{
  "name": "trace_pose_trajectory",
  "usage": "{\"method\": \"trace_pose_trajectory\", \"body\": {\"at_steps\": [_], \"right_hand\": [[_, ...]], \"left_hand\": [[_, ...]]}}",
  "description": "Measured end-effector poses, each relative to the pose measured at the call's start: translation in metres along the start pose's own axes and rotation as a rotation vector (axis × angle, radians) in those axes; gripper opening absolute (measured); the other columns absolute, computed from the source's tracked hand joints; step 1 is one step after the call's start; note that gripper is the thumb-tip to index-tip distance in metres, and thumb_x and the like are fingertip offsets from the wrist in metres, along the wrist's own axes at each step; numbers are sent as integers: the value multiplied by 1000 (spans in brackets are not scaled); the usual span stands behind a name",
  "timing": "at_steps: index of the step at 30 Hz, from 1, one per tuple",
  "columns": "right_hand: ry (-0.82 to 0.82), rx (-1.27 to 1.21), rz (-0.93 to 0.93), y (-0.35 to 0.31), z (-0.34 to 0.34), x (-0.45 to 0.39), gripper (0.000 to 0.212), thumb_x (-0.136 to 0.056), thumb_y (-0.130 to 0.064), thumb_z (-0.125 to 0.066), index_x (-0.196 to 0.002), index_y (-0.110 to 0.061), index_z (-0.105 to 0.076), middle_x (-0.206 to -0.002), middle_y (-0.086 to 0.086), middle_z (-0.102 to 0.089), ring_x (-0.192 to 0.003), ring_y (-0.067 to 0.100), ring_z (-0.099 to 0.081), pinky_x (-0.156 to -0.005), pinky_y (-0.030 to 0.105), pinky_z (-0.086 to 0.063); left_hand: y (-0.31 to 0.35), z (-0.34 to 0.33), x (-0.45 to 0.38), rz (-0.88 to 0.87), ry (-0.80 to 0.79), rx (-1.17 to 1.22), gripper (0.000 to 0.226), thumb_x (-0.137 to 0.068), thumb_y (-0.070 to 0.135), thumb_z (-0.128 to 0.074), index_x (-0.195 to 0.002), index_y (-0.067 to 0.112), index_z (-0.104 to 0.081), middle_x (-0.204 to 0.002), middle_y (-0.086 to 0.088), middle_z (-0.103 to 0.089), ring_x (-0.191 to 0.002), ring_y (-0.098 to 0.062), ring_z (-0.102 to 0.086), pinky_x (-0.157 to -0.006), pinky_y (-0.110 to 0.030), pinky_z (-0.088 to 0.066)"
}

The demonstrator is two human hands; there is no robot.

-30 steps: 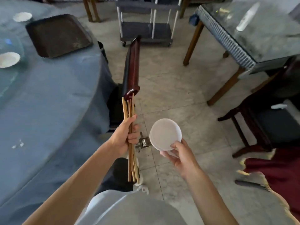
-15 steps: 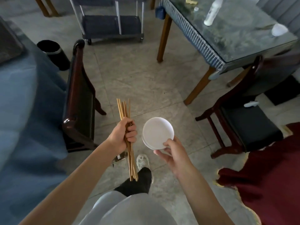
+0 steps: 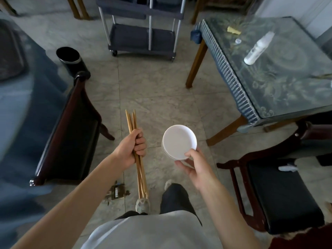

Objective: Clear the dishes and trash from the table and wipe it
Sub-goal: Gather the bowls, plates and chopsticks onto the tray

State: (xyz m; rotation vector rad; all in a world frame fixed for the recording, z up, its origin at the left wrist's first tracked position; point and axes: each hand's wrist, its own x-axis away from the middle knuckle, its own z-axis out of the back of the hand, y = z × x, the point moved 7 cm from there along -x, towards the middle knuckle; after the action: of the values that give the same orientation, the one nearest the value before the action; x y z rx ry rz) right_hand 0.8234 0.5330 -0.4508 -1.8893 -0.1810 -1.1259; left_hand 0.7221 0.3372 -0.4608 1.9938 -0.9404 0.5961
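The left hand point(image 3: 129, 147) is closed tight around a bunch of long light-brown wooden chopsticks point(image 3: 138, 164), and the right hand point(image 3: 195, 165) pinches a stack of small round white dishes point(image 3: 178, 141).

Grey cart point(image 3: 142, 38), black bin point(image 3: 69, 57), chairs point(image 3: 68, 133).

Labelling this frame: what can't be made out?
- Bowl count: stack of white bowls shows only rim edges, the right hand covers part.
- Cart: top cut off by the frame edge.
- Round table: motion-blurred, contents unclear.
- Chopsticks: overlapped, uncountable in the left hand.
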Motion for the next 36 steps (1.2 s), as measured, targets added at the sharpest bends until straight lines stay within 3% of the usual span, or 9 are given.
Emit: {"method": "trace_pose_trajectory", "body": {"at_steps": [4, 8, 13, 19, 27, 36], "right_hand": [[-70, 21, -25, -57, -29, -55, 39, -92, 3, -51, -121, -20, -65, -129, 16, -59, -123, 34, -59, -82, 43, -65], [-143, 62, -60, -114, -60, -124, 42, -92, 3, -51, -126, -18, -64, -131, 17, -60, -123, 34, -61, -71, 35, -64], [-241, 144, -90, -190, -99, -188, 41, -94, 4, -51, -125, -20, -64, -128, 14, -61, -122, 32, -62, -80, 41, -65], [-295, 218, -144, -254, -146, -250, 38, -93, 4, -52, -122, -18, -64, -128, 17, -60, -121, 34, -61, -73, 40, -66], [-370, 330, -174, -293, -255, -319, 39, -91, 4, -50, -125, -13, -62, -128, 17, -60, -115, 29, -62, -66, 36, -63], [-464, 558, -186, -320, -458, -398, 40, -92, 2, -49, -123, -18, -64, -126, 14, -62, -118, 29, -62, -73, 38, -65]], "left_hand": [[36, -17, -55, -42, 53, 67, 36, -103, 30, -46, -68, 24, -39, -58, 8, -26, -39, -5, -26, -36, -17, -26], [80, -40, -117, -116, 111, 116, 36, -103, 28, -45, -68, 25, -37, -58, 8, -25, -40, -5, -24, -39, -18, -21], [130, -75, -167, -165, 189, 195, 36, -104, 29, -47, -69, 25, -37, -61, 7, -22, -42, -6, -24, -39, -18, -24], [183, -92, -197, -227, 265, 293, 36, -104, 30, -48, -69, 24, -39, -63, 7, -24, -44, -7, -26, -39, -18, -27], [265, -64, -252, -286, 326, 392, 35, -103, 27, -48, -69, 24, -38, -61, 7, -24, -43, -6, -25, -39, -18, -26], [422, 20, -310, -410, 377, 611, 39, -104, 29, -48, -67, 23, -38, -62, 7, -22, -44, -7, -24, -39, -18, -25]]}}
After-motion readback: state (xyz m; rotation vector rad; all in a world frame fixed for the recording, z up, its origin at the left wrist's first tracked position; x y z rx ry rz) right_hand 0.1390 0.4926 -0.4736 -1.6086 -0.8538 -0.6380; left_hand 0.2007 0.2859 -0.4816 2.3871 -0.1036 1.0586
